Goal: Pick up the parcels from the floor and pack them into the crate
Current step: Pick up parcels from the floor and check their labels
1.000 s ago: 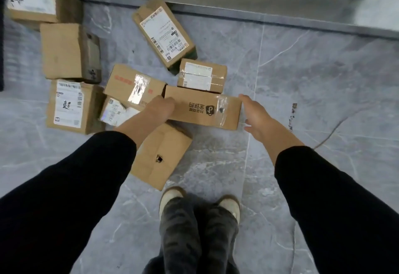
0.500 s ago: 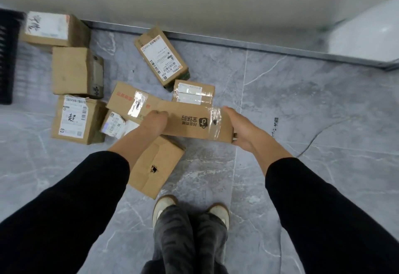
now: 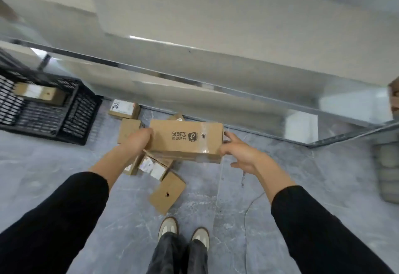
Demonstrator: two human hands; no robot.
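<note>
A long brown parcel (image 3: 185, 137) with dark printing hangs in the air above the floor pile. My left hand (image 3: 138, 138) grips its left end and my right hand (image 3: 236, 151) grips its right end, thumb on top. Several more cardboard parcels (image 3: 167, 191) lie on the grey floor below and behind it. A black slatted crate (image 3: 71, 120) stands at the left with one parcel (image 3: 37, 94) lying inside.
A pale wall with a metal strip (image 3: 194, 81) along its base runs across the back. My two shoes (image 3: 183, 230) stand on the grey tiles close to the nearest parcel. A stack of grey things (image 3: 388, 170) sits at the right edge.
Both hands closed on the long parcel's ends and lifted it off the pile. The view tilted up, bringing the black crate into sight at the left.
</note>
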